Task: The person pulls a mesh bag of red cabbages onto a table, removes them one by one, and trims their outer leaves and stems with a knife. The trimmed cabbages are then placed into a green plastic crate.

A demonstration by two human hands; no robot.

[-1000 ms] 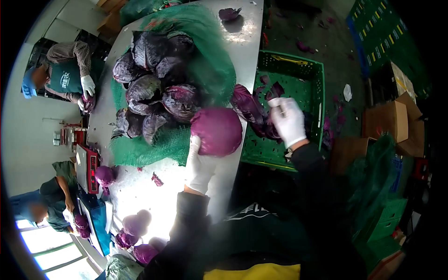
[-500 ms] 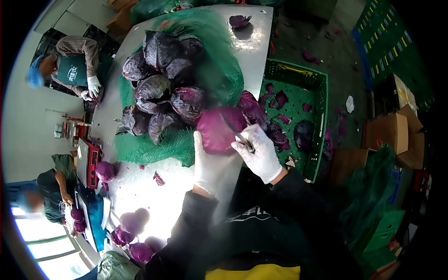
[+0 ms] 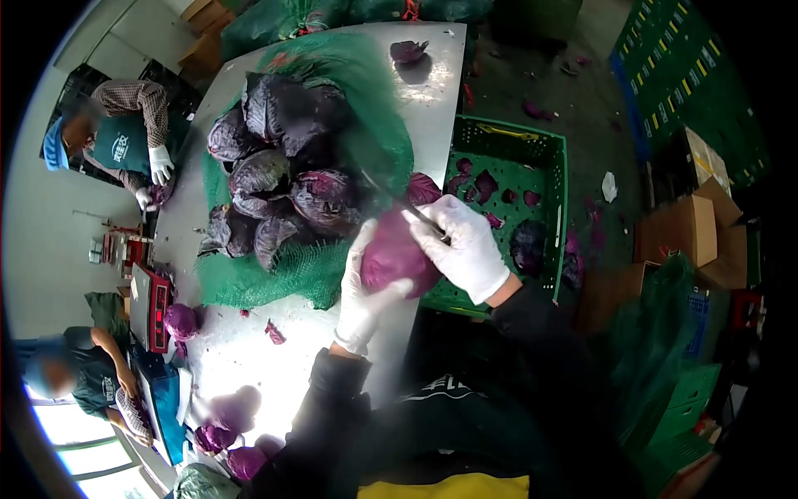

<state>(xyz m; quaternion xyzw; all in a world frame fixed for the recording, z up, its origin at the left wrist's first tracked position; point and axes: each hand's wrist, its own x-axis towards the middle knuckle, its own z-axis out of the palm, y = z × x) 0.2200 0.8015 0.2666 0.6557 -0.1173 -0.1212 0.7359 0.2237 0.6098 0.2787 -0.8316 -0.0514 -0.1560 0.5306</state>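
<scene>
The left hand (image 3: 362,295), in a white glove, cups the peeled red cabbage (image 3: 397,262) from its near left side; its grip is spread wide, thumb over the near face and fingers up the side. The right hand (image 3: 470,254), also gloved, has its grip closed round the handle of a knife (image 3: 418,213), whose blurred blade slants up and left over the cabbage's far side. The cabbage is held above the right edge of the metal desk (image 3: 436,79).

Just right of the desk is a green crate (image 3: 562,208) with loose purple leaves (image 3: 486,187) and a dark cabbage head (image 3: 529,247) in it. Beyond the left hand, a heap of unpeeled cabbages (image 3: 320,200) lies on green netting (image 3: 274,283). To the left, a small purple cabbage (image 3: 180,322) sits beside a red scale (image 3: 150,308). Near the desk's far end lies a dark leaf (image 3: 408,51). Across the desk, a person in checked sleeves (image 3: 125,137) has gloved hands at another cabbage (image 3: 160,195).
</scene>
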